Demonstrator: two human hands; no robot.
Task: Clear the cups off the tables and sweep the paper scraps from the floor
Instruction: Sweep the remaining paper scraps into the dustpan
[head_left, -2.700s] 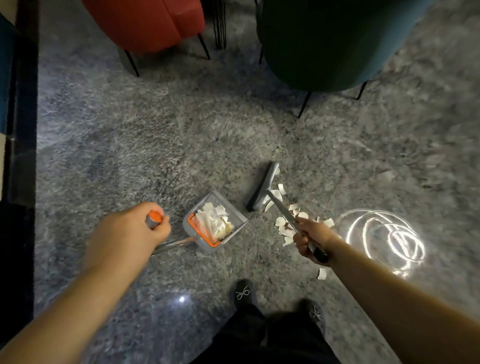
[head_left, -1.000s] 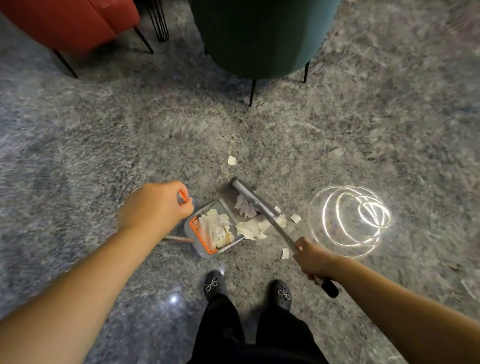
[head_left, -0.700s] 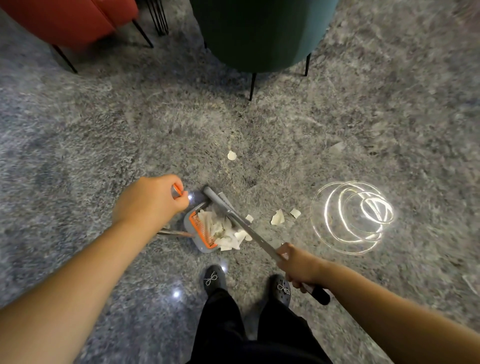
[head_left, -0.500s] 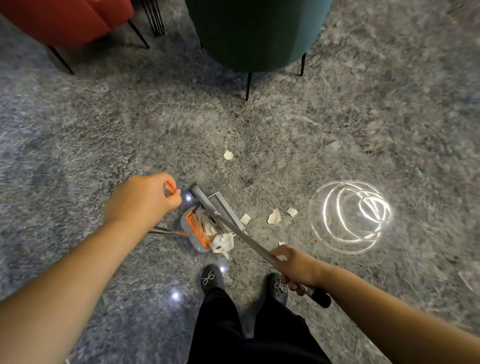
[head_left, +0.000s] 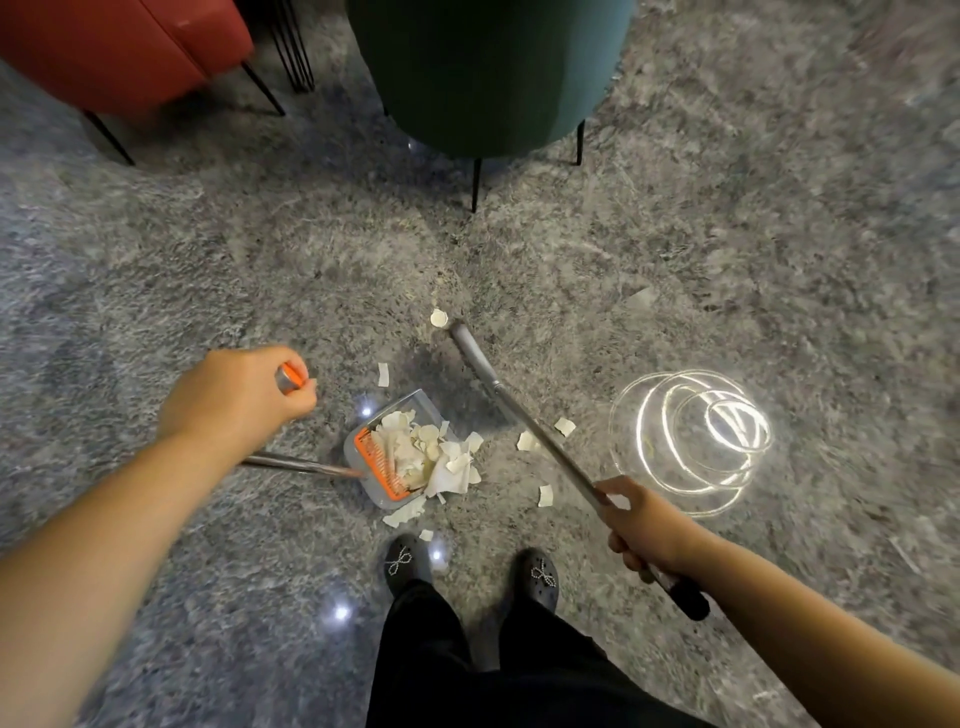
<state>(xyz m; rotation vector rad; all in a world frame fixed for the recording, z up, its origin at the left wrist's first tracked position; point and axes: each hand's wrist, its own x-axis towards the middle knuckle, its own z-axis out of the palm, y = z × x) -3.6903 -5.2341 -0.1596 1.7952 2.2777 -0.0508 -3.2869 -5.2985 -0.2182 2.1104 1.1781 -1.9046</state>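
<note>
A grey dustpan (head_left: 387, 457) is seen at the centre of the frame, lying on the speckled grey floor (head_left: 675, 249) with an orange comb strip along its inner edge. It is heaped with pale paper scraps (head_left: 426, 454), some of which spill over its lower right rim onto the floor. The top of the dustpan's long metal handle (head_left: 291, 375), capped in orange, is gripped by the left hand (head_left: 236, 397) at centre left, the fingers being curled round it. The lower stretch of that handle is seen running from under the forearm to the pan.

A broom (head_left: 514, 415) is held by the right hand (head_left: 641, 525) at lower right, the fingers being wrapped round its metal shaft just above a black end grip. The shaft is angled up and left across the frame, and the grey broom head is set on the floor above and to the right of the dustpan. One loose scrap (head_left: 439, 317) is seen just beside the tip of the broom head; others are scattered between the dustpan and the shaft, near the right hand, and by the dark shoes (head_left: 400, 564) at bottom centre.

A red chair (head_left: 119, 52) is seen at upper left and a dark green chair (head_left: 488, 73) at upper centre. A bright looped reflection (head_left: 691, 441) is cast on the floor at centre right
</note>
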